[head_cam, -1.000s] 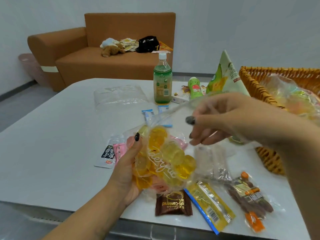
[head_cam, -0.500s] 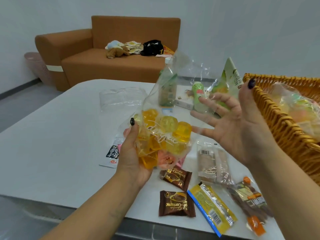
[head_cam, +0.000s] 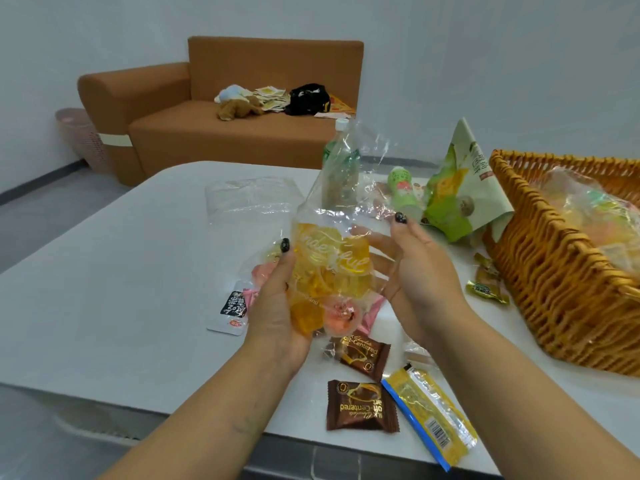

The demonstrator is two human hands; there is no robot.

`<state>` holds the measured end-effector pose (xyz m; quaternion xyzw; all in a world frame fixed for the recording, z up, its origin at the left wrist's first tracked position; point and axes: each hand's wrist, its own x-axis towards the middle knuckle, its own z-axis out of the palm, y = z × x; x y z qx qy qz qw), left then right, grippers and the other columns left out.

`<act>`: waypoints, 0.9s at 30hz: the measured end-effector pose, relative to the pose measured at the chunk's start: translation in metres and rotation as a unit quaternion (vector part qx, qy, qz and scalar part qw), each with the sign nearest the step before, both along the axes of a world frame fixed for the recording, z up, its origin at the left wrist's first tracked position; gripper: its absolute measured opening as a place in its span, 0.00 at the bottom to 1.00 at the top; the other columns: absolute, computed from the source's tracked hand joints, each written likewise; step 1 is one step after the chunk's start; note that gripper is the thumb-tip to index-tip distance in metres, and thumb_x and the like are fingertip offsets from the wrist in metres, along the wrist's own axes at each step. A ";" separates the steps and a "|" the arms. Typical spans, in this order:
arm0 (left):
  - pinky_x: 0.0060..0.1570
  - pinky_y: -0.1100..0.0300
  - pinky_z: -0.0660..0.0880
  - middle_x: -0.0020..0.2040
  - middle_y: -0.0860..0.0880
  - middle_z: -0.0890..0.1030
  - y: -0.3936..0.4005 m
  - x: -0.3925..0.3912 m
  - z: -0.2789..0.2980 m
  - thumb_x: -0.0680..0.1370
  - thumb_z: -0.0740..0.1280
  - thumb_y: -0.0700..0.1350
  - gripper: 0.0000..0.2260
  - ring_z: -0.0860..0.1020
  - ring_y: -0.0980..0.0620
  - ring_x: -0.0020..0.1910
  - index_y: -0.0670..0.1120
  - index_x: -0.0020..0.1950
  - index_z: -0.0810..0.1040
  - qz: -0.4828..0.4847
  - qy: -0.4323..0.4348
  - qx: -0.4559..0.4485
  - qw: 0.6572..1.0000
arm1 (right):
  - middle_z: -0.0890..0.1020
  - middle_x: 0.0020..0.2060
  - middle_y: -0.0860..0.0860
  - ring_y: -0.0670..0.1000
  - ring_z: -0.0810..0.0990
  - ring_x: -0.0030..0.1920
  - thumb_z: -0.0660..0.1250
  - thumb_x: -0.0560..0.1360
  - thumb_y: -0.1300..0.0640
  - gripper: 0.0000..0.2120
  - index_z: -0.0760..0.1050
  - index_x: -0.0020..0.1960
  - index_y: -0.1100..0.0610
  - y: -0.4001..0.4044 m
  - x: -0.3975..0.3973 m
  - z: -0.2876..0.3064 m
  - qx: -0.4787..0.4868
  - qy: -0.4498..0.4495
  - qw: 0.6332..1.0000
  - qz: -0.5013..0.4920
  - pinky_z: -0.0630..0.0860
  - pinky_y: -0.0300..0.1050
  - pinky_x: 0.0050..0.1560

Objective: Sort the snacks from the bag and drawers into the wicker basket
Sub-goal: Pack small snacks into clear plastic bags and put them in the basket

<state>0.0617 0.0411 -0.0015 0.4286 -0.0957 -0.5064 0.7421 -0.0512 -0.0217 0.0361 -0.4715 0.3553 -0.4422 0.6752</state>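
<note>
Both hands hold 1 clear bag of jelly cups (head_cam: pixel 329 271) upright above the white table (head_cam: pixel 104 289), left of the wicker basket (head_cam: pixel 554 289). Left hand (head_cam: pixel 277 306) cups the bag's base from below, thumb curled up its near side, likely to carry the weight. Right hand (head_cam: pixel 415 265) is on the side facing the basket, thumb on the film; its fingers lie behind the plastic, so how firmly it grips is hard to tell. Open bag mouth points up, which keeps the cups from spilling. Basket already holds another clear bag of sweets.

Loose on the table nearer the person than the basket: 2 brown chocolate packets (head_cam: pixel 360 407), 1 yellow sachet (head_cam: pixel 429 414). Judgement: bag is about to go right, into the basket.
</note>
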 end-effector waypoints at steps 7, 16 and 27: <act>0.62 0.50 0.71 0.74 0.45 0.67 0.002 0.022 -0.003 0.70 0.75 0.56 0.41 0.72 0.44 0.68 0.46 0.77 0.59 0.083 -0.188 0.150 0.967 | 0.83 0.51 0.45 0.39 0.80 0.49 0.55 0.83 0.55 0.14 0.74 0.54 0.38 0.015 0.020 0.010 -0.149 0.063 0.986 -0.033 0.76 0.38 0.51; 0.55 0.74 0.70 0.62 0.75 0.61 0.038 0.019 0.000 0.70 0.75 0.47 0.37 0.67 0.71 0.62 0.74 0.64 0.54 -0.155 -0.535 0.006 0.830 | 0.79 0.41 0.38 0.40 0.76 0.45 0.58 0.81 0.52 0.12 0.79 0.47 0.43 0.027 0.045 0.009 -0.181 0.206 0.961 0.043 0.72 0.42 0.50; 0.44 0.77 0.69 0.49 0.66 0.76 0.038 0.055 -0.008 0.77 0.68 0.42 0.21 0.74 0.71 0.50 0.67 0.57 0.65 -0.051 -0.633 0.040 0.771 | 0.85 0.49 0.49 0.50 0.82 0.53 0.62 0.78 0.48 0.11 0.82 0.49 0.50 0.043 0.040 0.034 -0.211 0.241 0.921 0.221 0.77 0.52 0.60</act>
